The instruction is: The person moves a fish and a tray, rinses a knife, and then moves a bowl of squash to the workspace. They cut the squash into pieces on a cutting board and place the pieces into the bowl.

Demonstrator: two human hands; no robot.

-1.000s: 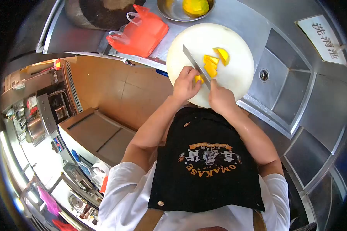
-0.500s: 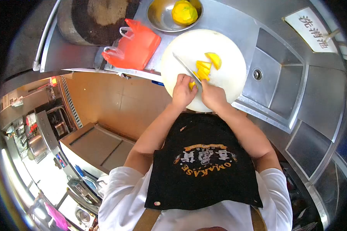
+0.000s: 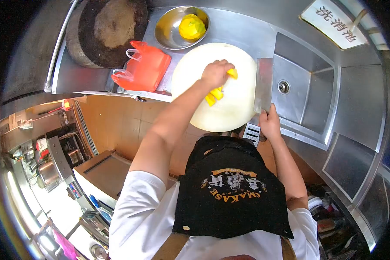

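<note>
A round white cutting board lies on the steel counter with several yellow fruit pieces on it. My left hand reaches over the board and closes on a yellow piece near its far side. My right hand grips the handle of a cleaver, whose broad blade lies flat at the board's right edge, next to the sink.
A steel bowl holding a peeled yellow fruit stands behind the board. An orange plastic bag lies left of it, beside a dark round wooden block. A sink with a drain is on the right.
My right hand has swung the cleaver off the fruit to the board's right edge. My left hand has left the piece it steadied and reached forward to the far pieces.
</note>
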